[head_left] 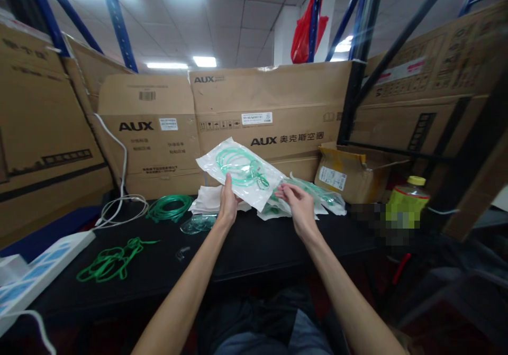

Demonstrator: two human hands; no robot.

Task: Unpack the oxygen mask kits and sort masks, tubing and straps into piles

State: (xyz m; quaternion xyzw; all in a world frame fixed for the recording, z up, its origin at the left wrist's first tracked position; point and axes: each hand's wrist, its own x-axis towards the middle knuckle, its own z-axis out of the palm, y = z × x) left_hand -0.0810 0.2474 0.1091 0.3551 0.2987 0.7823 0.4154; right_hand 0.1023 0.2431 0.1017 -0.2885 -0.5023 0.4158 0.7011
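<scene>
Above the dark surface [262, 249], our left hand [229, 204] clamps the near edge of a pouch [273, 178] of green tubing [253, 171], thumb in front, likely to keep the limp film spread. Our right hand [300, 207] bunches its fingers at the pouch's right corner; whether they grip it, we cannot tell. Beyond both hands, cartons [270, 101] limit reach, and more pouches [331, 199] lie behind the right hand, so room seems freest toward us.

A shiny whitish packet [243, 178] slants above the left hand [229, 202], gripped at its lower edge; green tubing [257, 174] lies coiled inside.
</scene>
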